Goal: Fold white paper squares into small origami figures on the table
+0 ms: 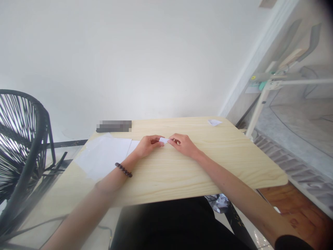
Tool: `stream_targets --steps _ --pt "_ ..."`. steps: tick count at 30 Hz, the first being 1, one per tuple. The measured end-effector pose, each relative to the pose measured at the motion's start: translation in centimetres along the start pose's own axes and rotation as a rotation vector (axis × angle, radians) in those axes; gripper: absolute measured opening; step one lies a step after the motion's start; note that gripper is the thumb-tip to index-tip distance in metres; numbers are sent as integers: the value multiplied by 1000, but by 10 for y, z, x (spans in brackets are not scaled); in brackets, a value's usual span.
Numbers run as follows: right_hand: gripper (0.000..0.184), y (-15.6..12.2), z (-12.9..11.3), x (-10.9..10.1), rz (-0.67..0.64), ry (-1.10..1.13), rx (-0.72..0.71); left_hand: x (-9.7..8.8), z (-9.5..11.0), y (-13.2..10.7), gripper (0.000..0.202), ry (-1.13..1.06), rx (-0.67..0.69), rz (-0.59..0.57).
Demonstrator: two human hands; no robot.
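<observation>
A small piece of folded white paper (163, 140) is held between both hands above the middle of the wooden table (166, 180). My left hand (148, 146), with a dark bead bracelet on its wrist, pinches the paper's left end between thumb and fingers. At the other end, the thumb and fingertips of my right hand (184, 144) are closed on the same paper. How it is folded is too small to make out. Loose white paper sheets (106, 156) lie to the left, partly behind my left forearm.
Near the back right corner sits a folded white paper piece (214, 122). A dark, pixelated oblong object (113, 126) lies at the back left edge. A black woven chair (26, 139) stands left of the table, and a white metal frame (260, 104) rises on the right.
</observation>
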State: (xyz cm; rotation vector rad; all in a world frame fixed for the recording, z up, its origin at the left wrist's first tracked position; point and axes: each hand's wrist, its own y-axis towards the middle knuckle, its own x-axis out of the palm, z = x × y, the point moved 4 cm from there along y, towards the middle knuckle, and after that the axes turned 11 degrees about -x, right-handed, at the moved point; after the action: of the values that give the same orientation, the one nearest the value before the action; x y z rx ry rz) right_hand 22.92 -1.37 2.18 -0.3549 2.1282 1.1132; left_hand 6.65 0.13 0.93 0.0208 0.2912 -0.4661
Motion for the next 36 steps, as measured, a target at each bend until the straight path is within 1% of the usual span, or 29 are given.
stream_targets --steps 2,4,7,9,14,18,21,23,25,28,30,33,36 --pt "20 0 -2 -1 4 1 -14 0 0 0 37 41 10 5" --pt "19 1 -4 -1 4 3 -28 -2 3 -1 33 100 32 49" --pt "18 1 -6 -2 4 -5 -43 -3 8 -3 31 203 56 116" --pt "18 1 -6 -2 -7 -28 -38 -1 9 -4 31 247 55 125" --pt "15 1 -7 0 -39 -67 -33 2 11 -7 36 206 26 87" --pt "17 2 -13 -1 -49 -98 -79 3 17 -11 36 248 72 73" --pt "17 3 -14 -1 -54 -115 -86 3 18 -11 36 286 88 77" --pt "16 3 -12 -1 -42 -100 -71 2 16 -9 36 267 70 99" --pt "16 2 -9 -1 -13 -73 -51 1 12 -6 37 196 48 98" --pt "17 1 -5 -2 48 -42 -17 1 8 -4 40 96 28 48" --pt "18 1 -3 -3 62 -33 2 0 7 -3 37 98 19 15" --pt "20 1 -3 -1 19 -29 6 0 8 -5 31 129 -5 -5" --pt "21 2 -5 3 -20 -37 -21 1 8 -6 27 147 -33 -14"
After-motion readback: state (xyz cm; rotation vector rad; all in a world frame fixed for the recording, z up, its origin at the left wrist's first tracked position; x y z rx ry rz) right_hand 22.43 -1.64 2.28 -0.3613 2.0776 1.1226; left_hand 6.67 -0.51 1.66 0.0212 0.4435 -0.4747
